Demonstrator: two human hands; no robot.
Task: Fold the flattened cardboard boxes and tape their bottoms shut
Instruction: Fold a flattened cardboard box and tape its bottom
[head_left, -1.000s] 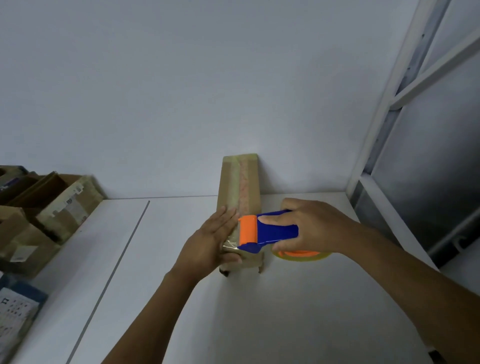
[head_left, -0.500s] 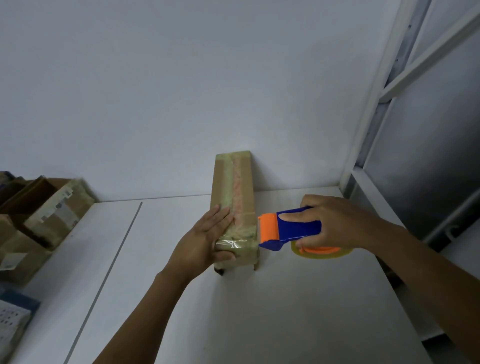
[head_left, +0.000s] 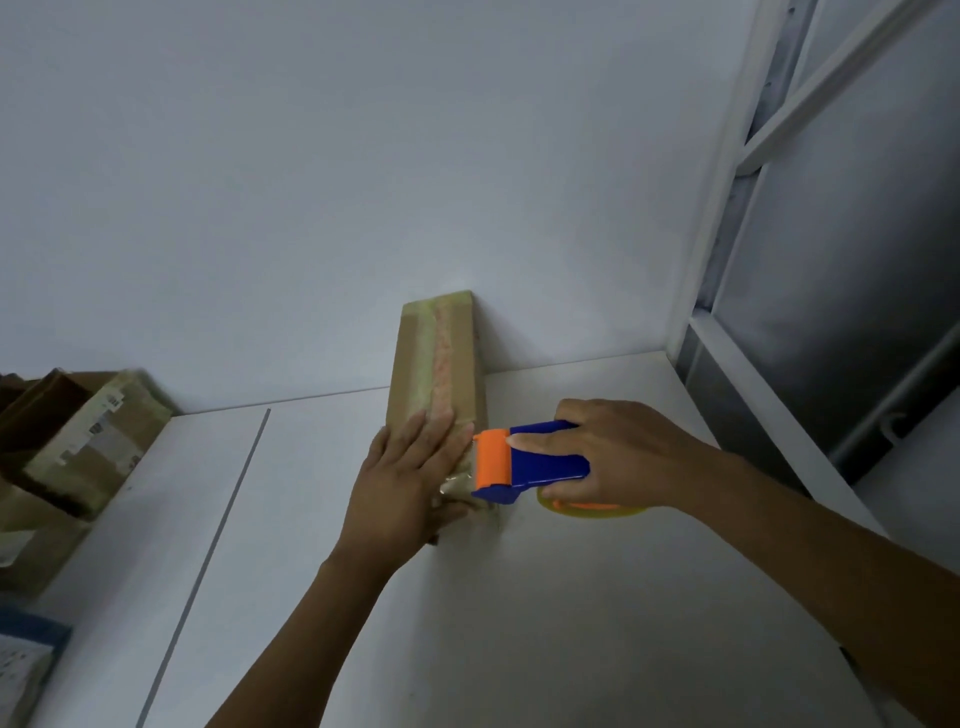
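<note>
Compared with half a second ago, the tape dispenser (head_left: 530, 462) is brought back leftward. Its orange end is now set against the right edge of the cardboard box (head_left: 441, 364), just beside the fingertips of the left hand (head_left: 410, 478). The box is stood on the white table (head_left: 519, 623) against the wall, with a strip of tape (head_left: 439, 353) run along its upper face. The left hand is laid flat on the box's near end, fingers straight and close together. The dispenser's blue handle is gripped by the right hand (head_left: 618, 457), fingers curled round it.
</note>
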